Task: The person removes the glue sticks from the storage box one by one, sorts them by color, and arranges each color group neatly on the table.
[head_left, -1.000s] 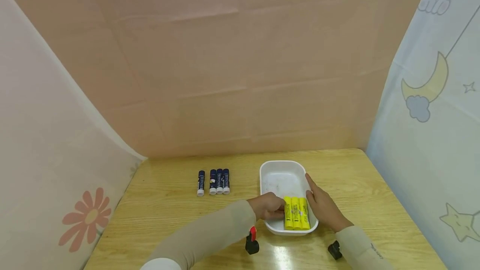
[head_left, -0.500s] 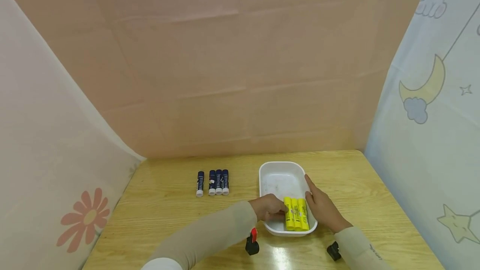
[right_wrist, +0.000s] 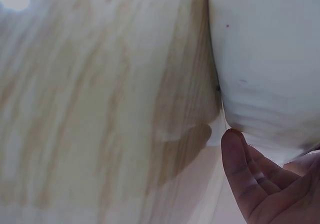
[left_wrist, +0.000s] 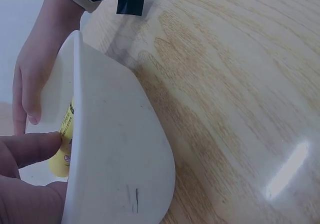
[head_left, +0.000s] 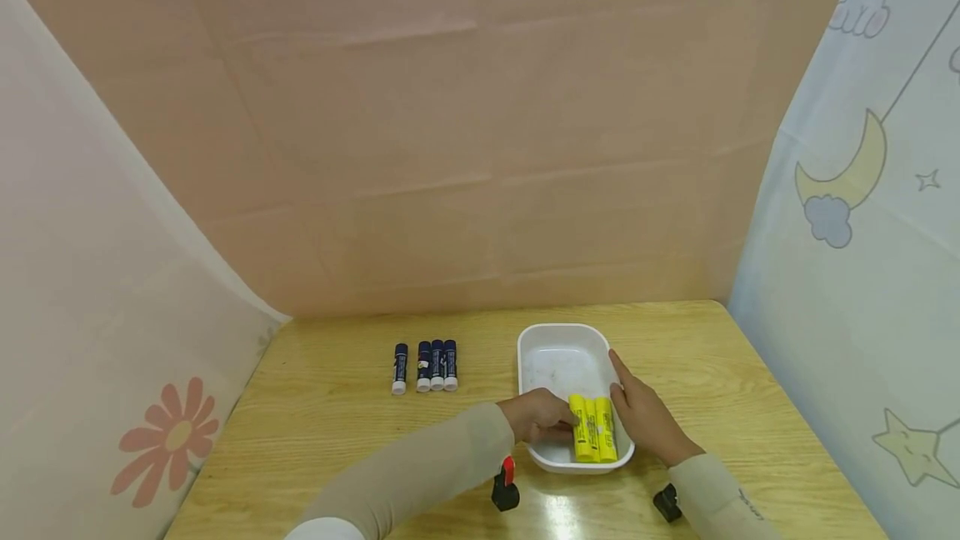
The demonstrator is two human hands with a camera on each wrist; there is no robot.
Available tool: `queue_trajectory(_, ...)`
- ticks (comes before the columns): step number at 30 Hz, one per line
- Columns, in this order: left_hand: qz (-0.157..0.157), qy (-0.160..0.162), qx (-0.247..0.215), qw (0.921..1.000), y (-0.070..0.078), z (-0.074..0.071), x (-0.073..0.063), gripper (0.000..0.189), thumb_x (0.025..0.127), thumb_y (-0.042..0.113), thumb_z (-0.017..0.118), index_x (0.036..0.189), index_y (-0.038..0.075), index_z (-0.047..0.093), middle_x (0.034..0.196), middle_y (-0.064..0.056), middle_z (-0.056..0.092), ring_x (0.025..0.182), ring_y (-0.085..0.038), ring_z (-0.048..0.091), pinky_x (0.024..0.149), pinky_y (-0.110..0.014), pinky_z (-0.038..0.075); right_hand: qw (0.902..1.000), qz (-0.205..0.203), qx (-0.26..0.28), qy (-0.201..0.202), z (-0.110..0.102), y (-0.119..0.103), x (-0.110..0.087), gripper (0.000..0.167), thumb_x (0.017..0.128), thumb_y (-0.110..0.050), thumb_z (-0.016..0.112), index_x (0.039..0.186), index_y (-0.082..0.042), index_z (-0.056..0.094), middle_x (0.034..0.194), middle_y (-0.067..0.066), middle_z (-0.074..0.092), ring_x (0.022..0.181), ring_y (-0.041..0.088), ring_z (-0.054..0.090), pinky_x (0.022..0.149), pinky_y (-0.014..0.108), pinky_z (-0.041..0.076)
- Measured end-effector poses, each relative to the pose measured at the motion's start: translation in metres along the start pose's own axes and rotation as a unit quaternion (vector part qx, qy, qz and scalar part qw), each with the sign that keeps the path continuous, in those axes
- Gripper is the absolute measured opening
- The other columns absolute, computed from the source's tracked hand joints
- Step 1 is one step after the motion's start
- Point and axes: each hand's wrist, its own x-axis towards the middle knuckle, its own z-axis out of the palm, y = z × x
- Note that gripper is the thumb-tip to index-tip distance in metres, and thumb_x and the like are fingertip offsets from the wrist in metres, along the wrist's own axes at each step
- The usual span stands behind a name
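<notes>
Several yellow glue sticks (head_left: 604, 430) lie side by side in the near part of a white plastic tray (head_left: 564, 329). My left hand (head_left: 540, 415) reaches over the tray's left rim and pinches the leftmost yellow stick (head_left: 581, 432). In the left wrist view, a fingertip is on that yellow stick (left_wrist: 61, 159), and the tray wall hides part of the grip. My right hand (head_left: 651, 415) holds the tray's right side, thumb at the rim. In the right wrist view, its fingers (right_wrist: 234, 146) are against the tray's outer wall (right_wrist: 270, 58).
Several dark blue glue sticks with white ends stand apart on the wooden table (head_left: 345, 432): one alone (head_left: 401, 367), the others in a row (head_left: 437, 365). Black mounts (head_left: 505, 492) sit by the wrists. Cloth panels (head_left: 480, 148) rise behind and at both sides.
The leftmost yellow stick has shifted slightly right, and the yellow sticks have tilted and bunched together, overlapping more. My right hand stays at the tray's side.
</notes>
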Motion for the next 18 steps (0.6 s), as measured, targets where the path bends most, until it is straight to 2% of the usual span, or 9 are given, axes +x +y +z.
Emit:
queue_trajectory(4, -0.003, -0.007, 0.002, 1.0000, 0.001, -0.001, -0.001, 0.011, 0.090, -0.001, 0.064, 0.100, -0.005, 0.068, 0.089, -0.012, 0.068, 0.086, -0.022, 0.067, 0.086, -0.038, 0.056, 1.0000, -0.004, 0.001, 0.002, -0.001, -0.001, 0.000, 0.058, 0.105, -0.014, 0.039, 0.156, -0.007, 0.013, 0.150, 0.026, 0.033, 0.132, 0.044, 0.039, 0.104, 0.060, 0.037)
queue_trajectory(12, -0.008, -0.033, -0.024, 0.9991, 0.002, -0.005, -0.002, 0.014, 0.091, 0.002, 0.065, 0.104, -0.003, 0.068, 0.093, -0.012, 0.070, 0.090, -0.022, 0.068, 0.088, -0.038, 0.056, 0.9999, -0.010, -0.001, 0.006, 0.000, 0.001, 0.000, 0.058, 0.105, -0.014, 0.040, 0.156, -0.006, 0.013, 0.151, 0.025, 0.033, 0.133, 0.043, 0.039, 0.104, 0.060, 0.036)
queue_trajectory(15, -0.001, -0.056, -0.043, 0.9975, 0.002, -0.009, -0.002, 0.017, 0.092, 0.005, 0.065, 0.107, -0.003, 0.068, 0.095, -0.011, 0.070, 0.091, -0.021, 0.067, 0.085, -0.034, 0.057, 0.9999, -0.010, 0.001, 0.006, 0.000, 0.002, 0.000, 0.058, 0.105, -0.014, 0.040, 0.156, -0.006, 0.014, 0.150, 0.026, 0.033, 0.132, 0.044, 0.039, 0.104, 0.060, 0.036)
queue_trajectory(18, 0.024, -0.102, -0.071, 0.9920, 0.005, -0.017, -0.004, 0.022, 0.094, 0.007, 0.063, 0.113, -0.004, 0.066, 0.102, -0.012, 0.069, 0.097, -0.021, 0.066, 0.088, -0.033, 0.055, 0.9999, -0.010, -0.002, 0.001, -0.001, 0.002, 0.000, 0.058, 0.105, -0.014, 0.040, 0.156, -0.007, 0.013, 0.150, 0.026, 0.033, 0.132, 0.044, 0.039, 0.103, 0.060, 0.037)
